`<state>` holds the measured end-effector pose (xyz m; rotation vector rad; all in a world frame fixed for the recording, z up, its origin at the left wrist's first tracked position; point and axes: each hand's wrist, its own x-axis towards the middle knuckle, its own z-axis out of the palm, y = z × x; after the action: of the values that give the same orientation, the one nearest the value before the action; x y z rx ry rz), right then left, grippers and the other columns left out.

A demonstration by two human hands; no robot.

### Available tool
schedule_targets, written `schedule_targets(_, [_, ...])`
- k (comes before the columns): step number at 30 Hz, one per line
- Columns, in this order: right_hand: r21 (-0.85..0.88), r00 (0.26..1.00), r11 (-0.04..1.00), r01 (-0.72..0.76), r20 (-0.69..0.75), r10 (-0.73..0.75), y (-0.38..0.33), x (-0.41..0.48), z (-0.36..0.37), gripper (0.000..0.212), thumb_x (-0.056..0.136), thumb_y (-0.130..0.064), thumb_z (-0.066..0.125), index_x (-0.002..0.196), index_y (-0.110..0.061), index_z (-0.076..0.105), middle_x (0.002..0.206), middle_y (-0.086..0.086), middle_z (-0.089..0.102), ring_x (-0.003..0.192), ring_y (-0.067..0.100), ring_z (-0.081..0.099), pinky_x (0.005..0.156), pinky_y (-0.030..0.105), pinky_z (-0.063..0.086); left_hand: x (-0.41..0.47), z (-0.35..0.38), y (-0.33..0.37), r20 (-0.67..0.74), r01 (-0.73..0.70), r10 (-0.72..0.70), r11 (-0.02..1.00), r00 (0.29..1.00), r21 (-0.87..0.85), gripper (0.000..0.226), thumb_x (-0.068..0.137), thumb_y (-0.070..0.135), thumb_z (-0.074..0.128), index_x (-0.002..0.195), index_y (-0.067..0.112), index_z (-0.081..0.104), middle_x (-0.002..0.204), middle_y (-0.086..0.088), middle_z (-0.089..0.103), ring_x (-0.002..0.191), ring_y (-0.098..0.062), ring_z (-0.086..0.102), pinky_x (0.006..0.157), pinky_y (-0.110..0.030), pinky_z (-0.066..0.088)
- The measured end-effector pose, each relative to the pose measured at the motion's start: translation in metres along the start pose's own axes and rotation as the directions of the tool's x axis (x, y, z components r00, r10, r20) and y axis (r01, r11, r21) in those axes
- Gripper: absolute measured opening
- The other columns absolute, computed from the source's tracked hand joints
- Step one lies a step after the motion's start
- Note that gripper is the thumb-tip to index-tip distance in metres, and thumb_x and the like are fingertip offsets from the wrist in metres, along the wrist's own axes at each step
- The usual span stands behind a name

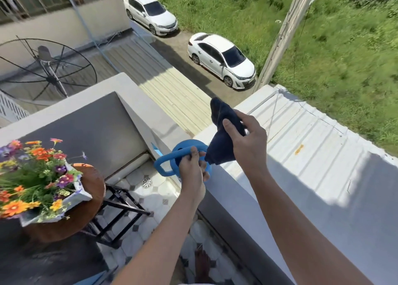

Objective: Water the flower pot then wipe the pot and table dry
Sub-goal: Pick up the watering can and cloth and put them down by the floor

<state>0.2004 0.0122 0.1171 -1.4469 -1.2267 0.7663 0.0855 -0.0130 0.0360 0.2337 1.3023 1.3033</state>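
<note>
A blue watering can [167, 159] stands on the white balcony ledge [237, 190]. My left hand [192, 170] is closed around the can's handle. My right hand [247, 138] holds a dark blue cloth [221, 131] up in the air just right of the can, above the ledge. At the far left a white square flower pot [79, 193] full of orange, purple and yellow flowers [32, 177] sits on a round brown wooden table [94, 185] with black folding legs.
The balcony floor [155, 196] is tiled, with a round drain [146, 182] near the corner. Beyond the ledge lie a corrugated metal roof [301, 138], two parked white cars, grass and a utility pole. A satellite dish [43, 69] stands at the back left.
</note>
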Motion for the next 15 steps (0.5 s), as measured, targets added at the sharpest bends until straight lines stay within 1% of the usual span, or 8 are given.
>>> schedule_targets(2, [0.001, 0.999, 1.0, 0.002, 0.037, -0.002, 0.003, 0.0, 0.015, 0.026, 0.088, -0.02, 0.075, 0.114, -0.02, 0.073, 0.107, -0.01, 0.072, 0.097, -0.005, 0.062, 0.084, 0.007, 0.044, 0.001, -0.022, 0.011, 0.0, -0.025, 0.025, 1.0, 1.0, 0.016, 0.032, 0.095, 0.043, 0.052, 0.084, 0.014, 0.059, 0.069, 0.002, 0.052, 0.048, -0.008, 0.034, 0.04, -0.022, 0.021])
schedule_targets(4, [-0.005, 0.996, 1.0, -0.005, 0.092, 0.006, 0.008, 0.001, 0.035, 0.027, 0.088, -0.02, 0.075, 0.115, -0.019, 0.074, 0.108, -0.008, 0.073, 0.1, 0.003, 0.064, 0.084, 0.009, 0.045, 0.004, -0.045, 0.023, -0.029, -0.045, 0.047, 0.997, 0.999, 0.066, 0.034, 0.09, 0.047, 0.059, 0.085, 0.013, 0.057, 0.063, 0.004, 0.045, 0.047, -0.007, 0.032, 0.041, -0.023, 0.021])
schedule_targets(7, [-0.007, 0.979, 0.999, -0.046, 0.198, 0.046, 0.015, -0.006, 0.068, 0.027, 0.088, -0.022, 0.073, 0.114, -0.021, 0.074, 0.109, -0.009, 0.073, 0.102, 0.007, 0.065, 0.086, 0.015, 0.049, 0.015, -0.085, 0.036, -0.104, -0.069, 0.098, 0.965, 0.99, 0.253, 0.038, 0.079, 0.05, 0.071, 0.082, 0.015, 0.058, 0.057, 0.008, 0.046, 0.047, -0.005, 0.04, 0.043, -0.023, 0.031])
schedule_targets(9, [-0.019, 0.962, 0.998, -0.063, 0.265, 0.066, 0.022, -0.013, 0.094, 0.026, 0.088, -0.022, 0.072, 0.114, -0.022, 0.074, 0.108, -0.009, 0.073, 0.101, 0.006, 0.066, 0.088, 0.021, 0.051, 0.03, -0.114, 0.04, -0.138, -0.089, 0.145, 0.932, 0.98, 0.351, 0.035, 0.078, 0.047, 0.073, 0.084, 0.015, 0.06, 0.055, 0.013, 0.051, 0.046, -0.003, 0.047, 0.047, -0.021, 0.039])
schedule_targets(10, [-0.022, 0.951, 0.997, -0.074, 0.299, 0.077, 0.026, -0.017, 0.107, 0.025, 0.088, -0.022, 0.072, 0.113, -0.023, 0.074, 0.108, -0.01, 0.073, 0.101, 0.006, 0.066, 0.088, 0.022, 0.051, 0.041, -0.127, 0.042, -0.151, -0.088, 0.159, 0.915, 0.976, 0.394, 0.032, 0.079, 0.044, 0.073, 0.084, 0.015, 0.06, 0.057, 0.012, 0.054, 0.048, -0.005, 0.049, 0.05, -0.022, 0.04])
schedule_targets(12, [-0.04, 0.924, 0.994, -0.103, 0.367, 0.11, 0.038, -0.026, 0.14, 0.023, 0.088, -0.022, 0.072, 0.111, -0.025, 0.074, 0.108, -0.01, 0.073, 0.1, 0.004, 0.066, 0.088, 0.02, 0.05, 0.067, -0.157, 0.045, -0.195, -0.051, 0.164, 0.875, 0.967, 0.482, 0.027, 0.08, 0.038, 0.072, 0.079, 0.015, 0.058, 0.06, 0.006, 0.055, 0.051, -0.011, 0.05, 0.053, -0.028, 0.04])
schedule_targets(15, [-0.104, 0.886, 0.985, -0.136, 0.432, 0.168, 0.068, -0.039, 0.189, 0.021, 0.088, -0.021, 0.073, 0.109, -0.025, 0.074, 0.104, -0.009, 0.072, 0.095, 0.003, 0.065, 0.084, 0.018, 0.049, 0.112, -0.2, 0.042, -0.246, 0.03, 0.143, 0.807, 0.959, 0.59, 0.021, 0.081, 0.03, 0.069, 0.078, 0.014, 0.055, 0.061, 0.002, 0.052, 0.057, -0.018, 0.051, 0.054, -0.028, 0.038])
